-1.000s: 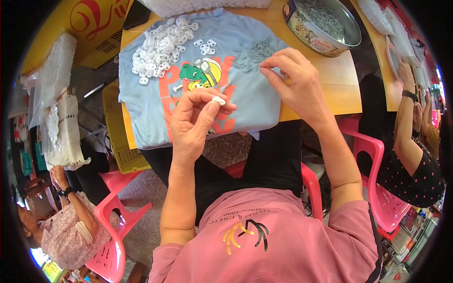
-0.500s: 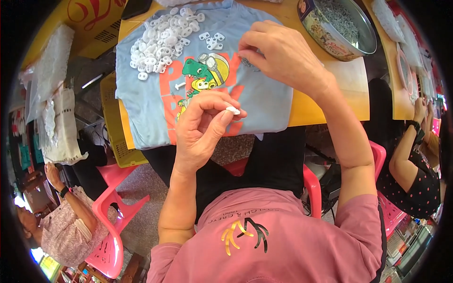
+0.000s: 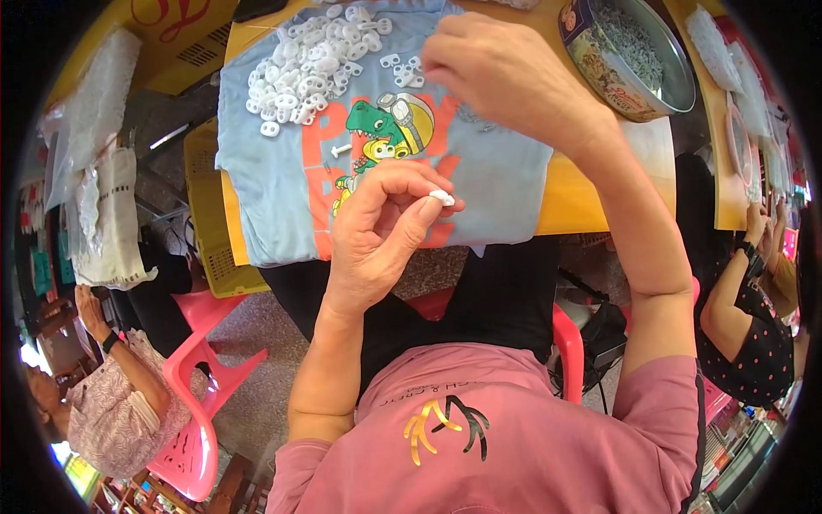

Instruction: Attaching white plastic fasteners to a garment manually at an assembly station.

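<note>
My left hand (image 3: pixel 385 227) is raised over a light blue shirt (image 3: pixel 274 197) with a green dinosaur print, pinching a small white plastic piece (image 3: pixel 442 198) between thumb and fingertips. My right hand (image 3: pixel 505 77) reaches across the upper part of the shirt, fingers bent down beside a few loose white pieces (image 3: pixel 402 68); whether it holds one I cannot tell. A heap of white plastic pieces (image 3: pixel 304 64) lies on the shirt's upper left. The shirt is spread on a yellow table (image 3: pixel 591 201).
A round metal tin (image 3: pixel 638 56) of small grey parts stands at the table's upper right. Pink plastic chairs (image 3: pixel 201 377) stand on the floor. One person sits at lower left (image 3: pixel 111 403), another at the right (image 3: pixel 753 325). A yellow crate (image 3: pixel 205 231) hangs left of the table.
My right hand has travelled leftward and farther up the shirt toward the white pieces. My left hand stays raised with the white piece pinched.
</note>
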Demonstrator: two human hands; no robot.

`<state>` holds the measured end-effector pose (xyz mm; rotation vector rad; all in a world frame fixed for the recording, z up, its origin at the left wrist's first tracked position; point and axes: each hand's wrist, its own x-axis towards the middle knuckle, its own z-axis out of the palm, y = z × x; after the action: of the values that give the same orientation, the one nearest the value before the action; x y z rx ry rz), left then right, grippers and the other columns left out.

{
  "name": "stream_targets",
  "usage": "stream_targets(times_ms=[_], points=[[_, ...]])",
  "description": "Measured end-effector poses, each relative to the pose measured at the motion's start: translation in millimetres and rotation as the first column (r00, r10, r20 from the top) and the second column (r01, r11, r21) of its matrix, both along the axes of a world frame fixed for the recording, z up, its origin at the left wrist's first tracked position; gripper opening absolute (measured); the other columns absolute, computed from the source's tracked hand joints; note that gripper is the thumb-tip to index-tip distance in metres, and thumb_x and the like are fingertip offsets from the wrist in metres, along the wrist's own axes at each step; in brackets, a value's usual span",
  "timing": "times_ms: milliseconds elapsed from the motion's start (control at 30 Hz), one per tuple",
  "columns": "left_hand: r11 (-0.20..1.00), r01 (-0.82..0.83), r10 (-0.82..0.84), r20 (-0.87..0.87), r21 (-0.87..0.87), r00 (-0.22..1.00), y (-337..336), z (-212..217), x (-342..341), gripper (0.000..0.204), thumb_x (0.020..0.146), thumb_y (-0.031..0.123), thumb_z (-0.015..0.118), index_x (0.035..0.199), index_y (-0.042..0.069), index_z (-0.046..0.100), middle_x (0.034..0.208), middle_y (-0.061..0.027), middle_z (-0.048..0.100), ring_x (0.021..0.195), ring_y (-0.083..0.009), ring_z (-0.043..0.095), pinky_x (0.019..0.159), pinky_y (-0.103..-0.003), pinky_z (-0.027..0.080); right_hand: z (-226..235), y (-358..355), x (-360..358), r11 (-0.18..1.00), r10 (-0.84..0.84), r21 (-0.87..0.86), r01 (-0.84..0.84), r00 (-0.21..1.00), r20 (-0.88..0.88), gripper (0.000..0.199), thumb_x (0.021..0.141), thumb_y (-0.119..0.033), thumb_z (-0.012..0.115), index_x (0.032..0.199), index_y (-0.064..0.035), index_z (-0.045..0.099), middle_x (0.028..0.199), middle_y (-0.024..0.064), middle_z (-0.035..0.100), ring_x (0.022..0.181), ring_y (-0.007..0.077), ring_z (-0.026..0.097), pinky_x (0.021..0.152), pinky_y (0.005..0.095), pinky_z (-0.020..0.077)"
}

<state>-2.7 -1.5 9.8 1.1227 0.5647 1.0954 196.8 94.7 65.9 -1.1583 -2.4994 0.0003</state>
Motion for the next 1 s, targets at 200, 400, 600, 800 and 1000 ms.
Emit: stream_targets(times_ms=[200,400,600,800,1000], points=[[1.000,0.003,-0.003,0.002,0.019,1.000,0.3,0.7,1.9,0.009,0.095,-0.003,0.055,0.103,-0.003,0.057,0.102,-0.0111,0.058,0.091,-0.0172,0.062,0.082,-0.031,0.054,10.5,-5.5,17.5,0.999,-0.023,-0.048,0.023,1.000,0.004,0.011,0.083,-0.014,0.065,0.087,-0.0043,0.064,0.085,0.0101,0.061,0.084,0.0303,0.061,0.069,0.0390,0.0493],[1.000,-0.003,0.003,0.005,0.009,1.000,-0.3,-0.4,0.2,0.008,0.095,-0.003,0.055,0.103,-0.003,0.056,0.103,-0.0110,0.058,0.091,-0.0172,0.063,0.083,-0.031,0.054,-2.5,-12.7,7.6,0.988,-0.050,-0.141,0.059,0.997,0.063,0.011,0.083,-0.015,0.066,0.086,-0.0047,0.066,0.085,0.0095,0.062,0.084,0.0305,0.061,0.070,0.0402,0.0490],[0.999,-0.006,0.007,0.026,-0.034,1.000,0.3,0.5,0.4,0.009,0.096,-0.001,0.055,0.105,-0.003,0.055,0.103,-0.0104,0.057,0.092,-0.0163,0.063,0.085,-0.033,0.055,-11.3,-10.4,9.4,0.985,-0.109,-0.119,0.125,0.985,0.131,0.011,0.082,-0.016,0.066,0.086,-0.0055,0.067,0.086,0.0090,0.062,0.085,0.0306,0.061,0.071,0.0409,0.0489],[1.000,-0.007,0.007,0.012,-0.020,1.000,0.4,0.2,0.2,0.009,0.096,0.000,0.056,0.105,-0.001,0.055,0.103,-0.0099,0.059,0.092,-0.0164,0.064,0.082,-0.030,0.054,2.7,-15.6,7.3,0.986,-0.051,-0.155,0.066,0.994,0.100,0.011,0.082,-0.016,0.065,0.087,-0.0056,0.068,0.086,0.0095,0.062,0.086,0.0306,0.061,0.072,0.0407,0.0488],[1.000,-0.005,0.005,-0.004,-0.017,1.000,0.2,-0.8,0.1,0.009,0.096,0.002,0.056,0.105,-0.001,0.054,0.103,-0.0098,0.060,0.093,-0.0165,0.065,0.081,-0.029,0.054,-2.3,-6.0,10.5,0.984,-0.024,-0.177,0.037,0.997,0.074,0.011,0.083,-0.015,0.064,0.088,-0.0054,0.067,0.087,0.0096,0.062,0.084,0.0307,0.061,0.072,0.0408,0.0488]])
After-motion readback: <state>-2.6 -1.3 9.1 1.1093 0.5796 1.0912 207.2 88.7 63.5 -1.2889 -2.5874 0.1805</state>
